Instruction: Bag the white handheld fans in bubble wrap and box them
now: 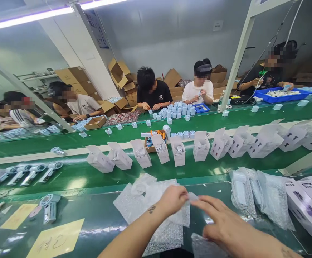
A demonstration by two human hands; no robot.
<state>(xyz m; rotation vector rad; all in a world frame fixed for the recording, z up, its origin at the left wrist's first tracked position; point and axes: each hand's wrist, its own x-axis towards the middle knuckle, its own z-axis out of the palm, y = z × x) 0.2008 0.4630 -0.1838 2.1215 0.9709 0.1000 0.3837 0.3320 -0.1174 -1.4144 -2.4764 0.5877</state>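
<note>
Our green table, with open white boxes and co-workers beyond.
Over bubble wrap, our left grip pinches a translucent film piece; our right grip, loosely open, touches it; wrapped parts lie to the right.

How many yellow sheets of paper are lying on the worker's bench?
2. The larger yellow sheet, with handwriting, lies at the picture's lower left; the smaller yellow sheet lies beyond it, farther left. I see no others.
</note>
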